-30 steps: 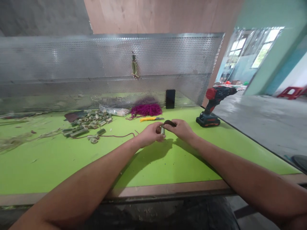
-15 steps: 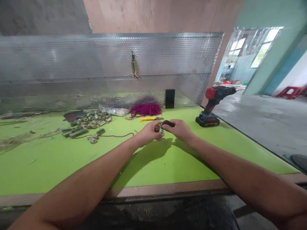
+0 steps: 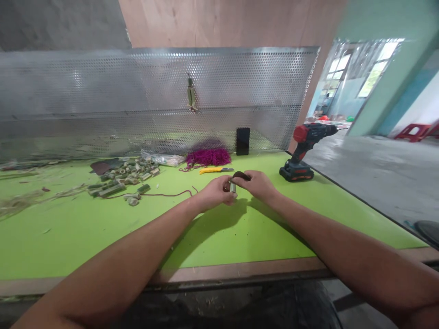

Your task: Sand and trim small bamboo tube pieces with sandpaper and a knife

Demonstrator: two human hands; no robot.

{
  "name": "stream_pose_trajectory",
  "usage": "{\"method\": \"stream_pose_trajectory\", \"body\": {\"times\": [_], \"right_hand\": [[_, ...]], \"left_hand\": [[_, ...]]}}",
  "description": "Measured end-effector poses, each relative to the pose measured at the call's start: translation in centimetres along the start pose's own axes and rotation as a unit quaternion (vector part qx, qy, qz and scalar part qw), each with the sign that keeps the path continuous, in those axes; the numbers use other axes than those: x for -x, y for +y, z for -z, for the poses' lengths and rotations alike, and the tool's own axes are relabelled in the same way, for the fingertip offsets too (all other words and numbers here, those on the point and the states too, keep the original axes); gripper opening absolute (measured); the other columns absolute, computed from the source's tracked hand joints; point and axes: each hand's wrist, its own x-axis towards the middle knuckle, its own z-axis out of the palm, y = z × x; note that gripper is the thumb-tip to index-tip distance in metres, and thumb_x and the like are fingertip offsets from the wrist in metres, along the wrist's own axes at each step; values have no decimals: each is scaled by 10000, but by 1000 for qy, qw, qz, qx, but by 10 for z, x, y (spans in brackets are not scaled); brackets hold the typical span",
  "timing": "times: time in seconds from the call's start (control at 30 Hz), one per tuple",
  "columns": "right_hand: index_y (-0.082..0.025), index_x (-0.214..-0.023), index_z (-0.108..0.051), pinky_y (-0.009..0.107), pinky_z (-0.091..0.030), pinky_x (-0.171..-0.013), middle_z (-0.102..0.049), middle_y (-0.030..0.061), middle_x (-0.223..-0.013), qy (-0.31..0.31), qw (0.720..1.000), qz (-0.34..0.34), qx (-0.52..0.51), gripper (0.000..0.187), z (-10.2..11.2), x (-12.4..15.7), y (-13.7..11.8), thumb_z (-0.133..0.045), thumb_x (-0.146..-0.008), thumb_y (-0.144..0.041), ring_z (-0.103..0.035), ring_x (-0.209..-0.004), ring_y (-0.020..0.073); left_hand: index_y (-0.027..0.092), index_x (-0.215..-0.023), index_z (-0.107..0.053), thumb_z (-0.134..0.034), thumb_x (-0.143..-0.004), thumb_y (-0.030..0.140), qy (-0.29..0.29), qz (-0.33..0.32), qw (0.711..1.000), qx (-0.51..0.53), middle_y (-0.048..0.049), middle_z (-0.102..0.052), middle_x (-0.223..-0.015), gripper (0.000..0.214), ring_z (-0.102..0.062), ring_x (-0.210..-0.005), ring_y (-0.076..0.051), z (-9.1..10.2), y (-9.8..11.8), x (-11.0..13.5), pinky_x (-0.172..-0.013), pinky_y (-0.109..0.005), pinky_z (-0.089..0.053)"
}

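Note:
My left hand (image 3: 215,192) is closed around a short green bamboo piece (image 3: 232,188), held above the green tabletop (image 3: 219,237). My right hand (image 3: 258,183) pinches a dark, curved piece of sandpaper (image 3: 242,175) against the top end of the bamboo. Just beyond the hands lies a yellow utility knife (image 3: 211,170) with its blade out. Left of them, a dark red cord (image 3: 168,194) runs across the table to a pile of cut bamboo pieces (image 3: 132,172).
A cordless drill (image 3: 302,153) stands upright at the right. Purple yarn (image 3: 209,157), a phone (image 3: 243,141) and a clear plastic packet (image 3: 164,158) are along the perforated metal panel (image 3: 222,87). Bamboo pieces (image 3: 191,93) hang on that panel. Plant fibres (image 3: 17,202) lie far left.
The bamboo piece has tilted slightly in my left hand, which has shifted a little right and down. My right hand stays almost in place with the sandpaper.

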Motion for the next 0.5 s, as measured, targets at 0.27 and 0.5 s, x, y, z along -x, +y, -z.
{"method": "stream_pose_trajectory", "body": {"times": [0.27,0.5], "right_hand": [[-167,-731,-672,246,-267,-508,-594,20,-635,3,1000,20,-11,465,-2,1,-1,-571,-819,-612,-489,-575,130],[-166,-717,-658,252,-273,-511,-596,24,-631,-26,1000,3,-1,467,0,-1,0,-577,-806,-617,-488,-569,135]], "left_hand": [[146,-1078,-566,-699,-740,176,8,-11,1000,-6,-3,-574,-822,364,-613,-685,-115,2,-2,-1,-661,-313,-575],[137,-1057,-563,-722,-734,178,10,-2,1000,7,-20,-596,-841,363,-627,-701,-121,-3,-8,-2,-681,-325,-582]]}}
